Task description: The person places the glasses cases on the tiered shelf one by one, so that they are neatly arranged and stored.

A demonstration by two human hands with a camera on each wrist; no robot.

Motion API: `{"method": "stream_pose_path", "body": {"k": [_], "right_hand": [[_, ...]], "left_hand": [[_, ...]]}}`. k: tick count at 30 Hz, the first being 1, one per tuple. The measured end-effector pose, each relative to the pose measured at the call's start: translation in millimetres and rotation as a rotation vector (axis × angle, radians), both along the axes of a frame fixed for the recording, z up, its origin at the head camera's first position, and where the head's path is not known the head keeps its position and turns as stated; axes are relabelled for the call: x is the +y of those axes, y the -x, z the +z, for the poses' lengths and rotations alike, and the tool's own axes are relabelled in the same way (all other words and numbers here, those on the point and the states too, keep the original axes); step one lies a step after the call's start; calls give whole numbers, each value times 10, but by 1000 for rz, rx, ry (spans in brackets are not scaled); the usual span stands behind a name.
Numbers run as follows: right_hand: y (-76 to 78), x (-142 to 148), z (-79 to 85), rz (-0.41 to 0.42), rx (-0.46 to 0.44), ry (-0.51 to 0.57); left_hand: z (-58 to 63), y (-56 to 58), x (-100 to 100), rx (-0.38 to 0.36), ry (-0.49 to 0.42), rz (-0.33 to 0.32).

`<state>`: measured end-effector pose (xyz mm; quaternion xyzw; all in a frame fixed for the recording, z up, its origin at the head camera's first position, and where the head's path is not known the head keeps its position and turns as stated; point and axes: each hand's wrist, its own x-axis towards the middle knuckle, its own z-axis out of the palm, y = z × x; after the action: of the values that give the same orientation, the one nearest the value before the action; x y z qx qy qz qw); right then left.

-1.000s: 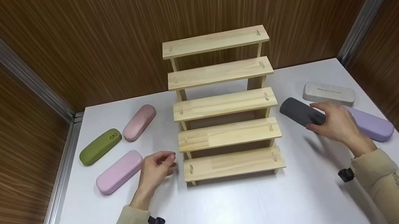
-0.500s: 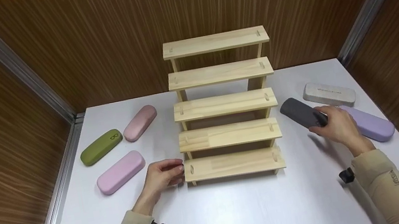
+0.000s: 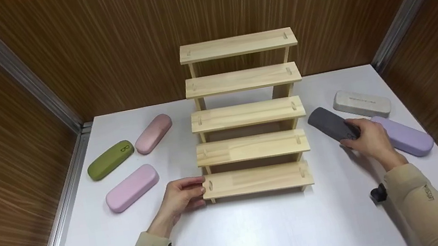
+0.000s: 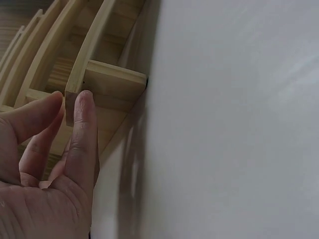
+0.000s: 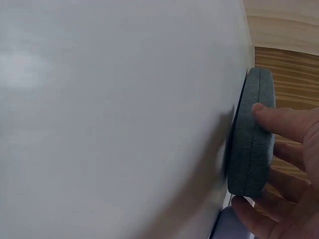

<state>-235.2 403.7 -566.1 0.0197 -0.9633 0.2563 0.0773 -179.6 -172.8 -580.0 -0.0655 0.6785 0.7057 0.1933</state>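
Observation:
A stepped wooden display rack [image 3: 246, 114] with several tiers stands mid-table. My left hand [image 3: 180, 199] pinches the left end of its lowest board; in the left wrist view, thumb and fingers lie on either side of the board end [image 4: 75, 92]. On the right, a dark grey glasses case [image 3: 328, 121] lies at a slant. My right hand [image 3: 371, 140] grips its near end, and in the right wrist view the thumb rests along the side of the case [image 5: 251, 144], with the other fingers partly hidden behind it.
Left of the rack lie a green glasses case [image 3: 110, 160], a rose one [image 3: 153, 134] and a light pink one [image 3: 132, 188]. A whitish case [image 3: 362, 104] and a lilac case [image 3: 407, 137] lie beyond my right hand. Wood-grain walls [image 3: 225, 1] enclose the white table [image 3: 264, 235].
My left hand has moved right and slightly nearer, from beside the rack onto the end of its lowest board. The right hand has shifted slightly at the dark grey case, which stays in place.

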Motion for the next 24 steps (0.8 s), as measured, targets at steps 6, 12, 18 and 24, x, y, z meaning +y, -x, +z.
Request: {"method": "stream_pose_path", "body": {"k": [6,12,18,24], "right_hand": [[22,-9,-23,-5,-12,16],[33,-30,-31,-23,-19,10],[34,-29,-31,-42,-10,-6],[12,-38,-37,-54,12,-25]], "left_hand": [[-19,-6,25,0,-17,-10],[-25,4,38,-4,-23,-12],[-33,-1,38,-6,-20,-13],[-38,-2,41,10,-13,-33]]}}
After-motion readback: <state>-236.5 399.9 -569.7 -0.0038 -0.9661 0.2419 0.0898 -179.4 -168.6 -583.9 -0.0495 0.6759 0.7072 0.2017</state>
